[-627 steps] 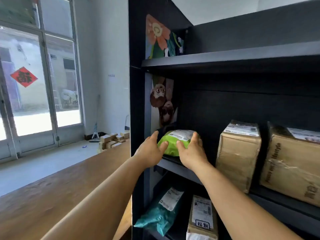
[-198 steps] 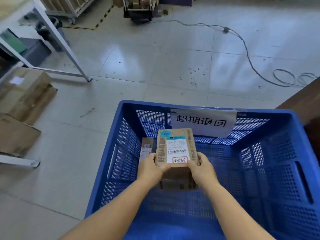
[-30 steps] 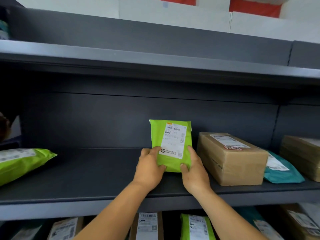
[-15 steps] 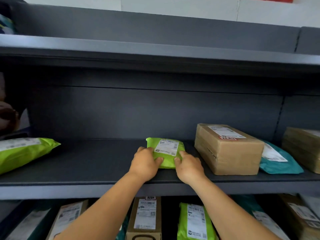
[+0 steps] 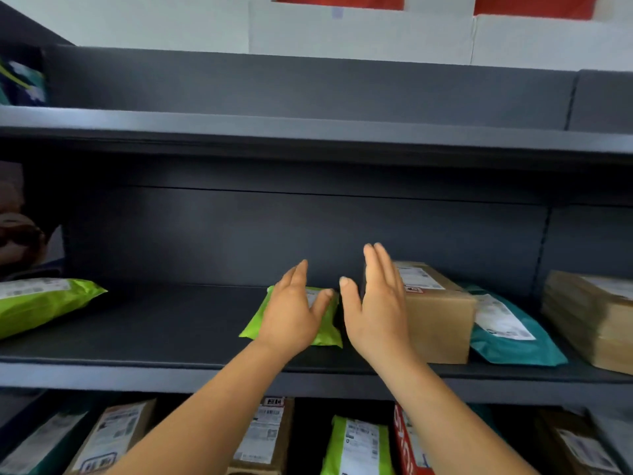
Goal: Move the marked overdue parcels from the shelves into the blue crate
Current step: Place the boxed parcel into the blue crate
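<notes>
Though half hidden by the left hand, perhaps label-up green mailer.

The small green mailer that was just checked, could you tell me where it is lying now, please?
In the head view the small green mailer lies flat mid-shelf, under the left hand, left of the cardboard box.
</notes>
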The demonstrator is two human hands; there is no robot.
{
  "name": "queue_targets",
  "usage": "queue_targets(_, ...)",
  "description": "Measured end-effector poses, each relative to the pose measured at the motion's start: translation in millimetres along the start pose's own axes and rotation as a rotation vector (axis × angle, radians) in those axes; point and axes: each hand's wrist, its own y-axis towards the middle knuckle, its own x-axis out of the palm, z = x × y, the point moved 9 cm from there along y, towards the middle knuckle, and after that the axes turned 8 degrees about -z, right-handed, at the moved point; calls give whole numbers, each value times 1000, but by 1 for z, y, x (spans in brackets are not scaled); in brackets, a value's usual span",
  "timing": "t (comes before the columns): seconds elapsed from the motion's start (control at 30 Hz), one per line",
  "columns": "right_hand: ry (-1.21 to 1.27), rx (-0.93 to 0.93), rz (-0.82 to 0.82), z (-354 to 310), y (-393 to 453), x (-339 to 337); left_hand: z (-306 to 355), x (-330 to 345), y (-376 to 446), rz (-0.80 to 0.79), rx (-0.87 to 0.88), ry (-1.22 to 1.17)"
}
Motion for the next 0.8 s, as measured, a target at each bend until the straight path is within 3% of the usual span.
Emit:
queue_targets(0.27,-34,137,92,77,3,-72,71,50,11,-50,42,-23)
queue_targets(0.5,89,385,-78,145,6,-67,83,86,29,-143,-146,-62)
queue_targets(0.6,181,414,-135,154,6,-58,81,89,29,-125,-188,-129)
queue_targets(0.8,249,354,-85,152,2,-62,89,80,14,-44,-177,-203)
